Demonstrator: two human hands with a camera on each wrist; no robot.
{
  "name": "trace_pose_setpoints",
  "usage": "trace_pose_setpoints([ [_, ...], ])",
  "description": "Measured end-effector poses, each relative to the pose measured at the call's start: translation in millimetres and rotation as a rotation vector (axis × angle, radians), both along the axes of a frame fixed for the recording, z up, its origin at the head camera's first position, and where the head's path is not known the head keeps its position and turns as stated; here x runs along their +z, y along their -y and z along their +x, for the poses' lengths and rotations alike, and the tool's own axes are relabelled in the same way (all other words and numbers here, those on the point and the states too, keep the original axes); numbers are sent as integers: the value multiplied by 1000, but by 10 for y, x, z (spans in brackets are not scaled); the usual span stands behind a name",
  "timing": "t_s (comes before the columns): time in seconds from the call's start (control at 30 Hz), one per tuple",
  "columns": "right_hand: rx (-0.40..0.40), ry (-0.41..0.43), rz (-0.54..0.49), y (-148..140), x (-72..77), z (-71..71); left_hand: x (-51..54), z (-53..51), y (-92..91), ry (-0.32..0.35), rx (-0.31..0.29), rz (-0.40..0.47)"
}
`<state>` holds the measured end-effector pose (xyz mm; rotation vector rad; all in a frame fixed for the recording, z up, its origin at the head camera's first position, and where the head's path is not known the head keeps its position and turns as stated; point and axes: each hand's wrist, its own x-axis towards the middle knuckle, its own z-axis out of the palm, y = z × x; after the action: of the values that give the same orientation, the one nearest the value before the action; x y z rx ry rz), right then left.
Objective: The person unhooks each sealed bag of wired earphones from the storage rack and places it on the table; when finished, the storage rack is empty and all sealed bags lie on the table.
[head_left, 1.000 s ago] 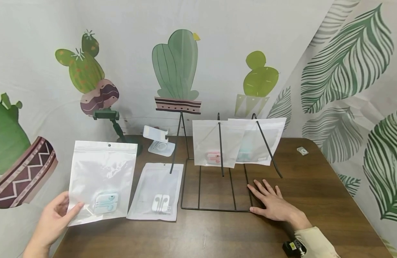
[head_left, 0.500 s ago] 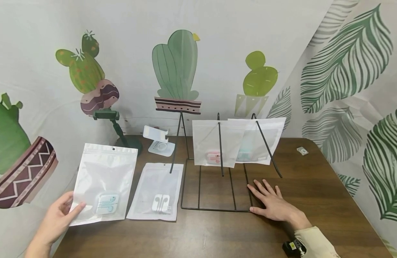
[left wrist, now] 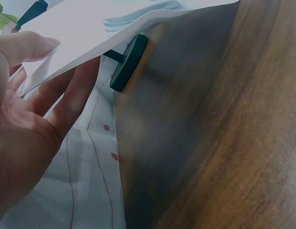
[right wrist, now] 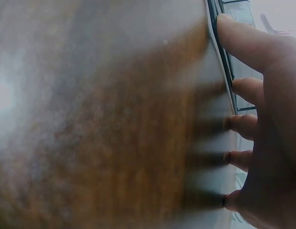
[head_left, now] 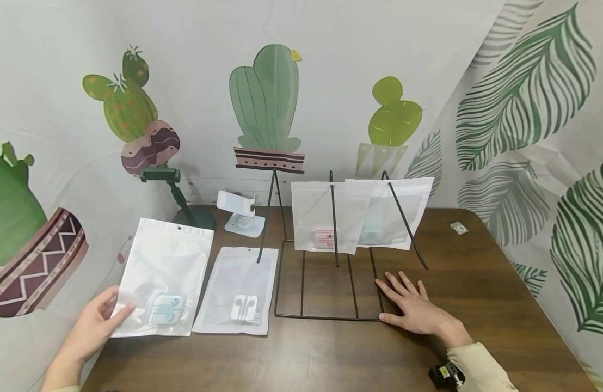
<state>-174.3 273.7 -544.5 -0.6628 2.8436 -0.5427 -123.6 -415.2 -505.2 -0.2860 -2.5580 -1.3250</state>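
My left hand [head_left: 93, 321] pinches the lower left edge of a white zip pouch [head_left: 171, 261] with blue-marked earphones [head_left: 166, 309] in it. In the left wrist view the thumb lies on top of the pouch [left wrist: 76, 43], fingers beneath, and table shows below its edge. Beside it, a second pouch [head_left: 242, 272] with white earphones [head_left: 244, 308] lies flat. My right hand [head_left: 414, 307] rests on the table, fingers spread, thumb and forefinger touching the black wire rack [head_left: 326, 318]. On the rack's prongs hang a pouch [head_left: 311, 212] with pink earphones and another pouch [head_left: 414, 201] with a light-blue item.
A dark green stand [head_left: 179, 196] and a white phone stand [head_left: 242, 212] stand at the back left. A small white-grey gadget [head_left: 459, 228] lies at the far right of the brown table [head_left: 331, 359]. The rack's left prong [head_left: 267, 218] is bare.
My left hand has moved slightly right, and its pouch has come lower and tilted back toward the table. The right hand has stayed in place on the rack's edge.
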Motion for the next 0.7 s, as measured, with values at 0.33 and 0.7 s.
trace_pose_setpoints([
  [0.33, -4, 4, -4, 4, 8, 3, -75, -129, 73, 120, 42, -73],
  [0.7, -3, 4, 4, 6, 19, 1, -143, -172, 65, 164, 60, -96],
])
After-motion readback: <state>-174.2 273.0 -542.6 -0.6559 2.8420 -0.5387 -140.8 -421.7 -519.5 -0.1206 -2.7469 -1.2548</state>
